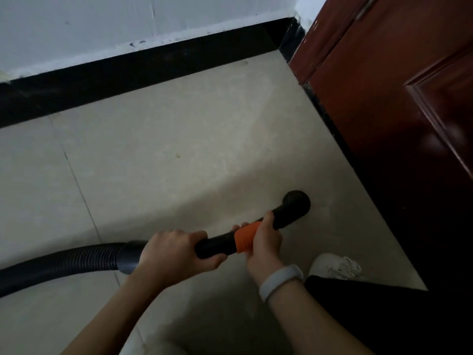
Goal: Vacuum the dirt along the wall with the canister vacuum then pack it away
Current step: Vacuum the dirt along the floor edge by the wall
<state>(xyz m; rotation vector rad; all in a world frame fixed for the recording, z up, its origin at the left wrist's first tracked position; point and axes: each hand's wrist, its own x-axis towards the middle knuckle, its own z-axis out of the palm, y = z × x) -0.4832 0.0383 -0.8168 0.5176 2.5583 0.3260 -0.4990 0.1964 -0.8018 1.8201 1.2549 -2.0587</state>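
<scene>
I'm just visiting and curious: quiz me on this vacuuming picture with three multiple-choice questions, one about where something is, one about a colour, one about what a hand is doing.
1. Where is the round black nozzle?
A. on the beige tiled floor near the dark red wooden door
B. against the white wall
C. lifted above the door

2. What colour is the ribbed band on the black vacuum pipe?
A. blue
B. orange
C. green

3. What is the left hand doing?
A. hanging free
B. pressing flat on the floor
C. gripping the pipe beside the black ribbed hose

Answers: 1 A, the nozzle sits by the door; 2 B, the band is orange under the right hand; 3 C, its fingers wrap the pipe.
</scene>
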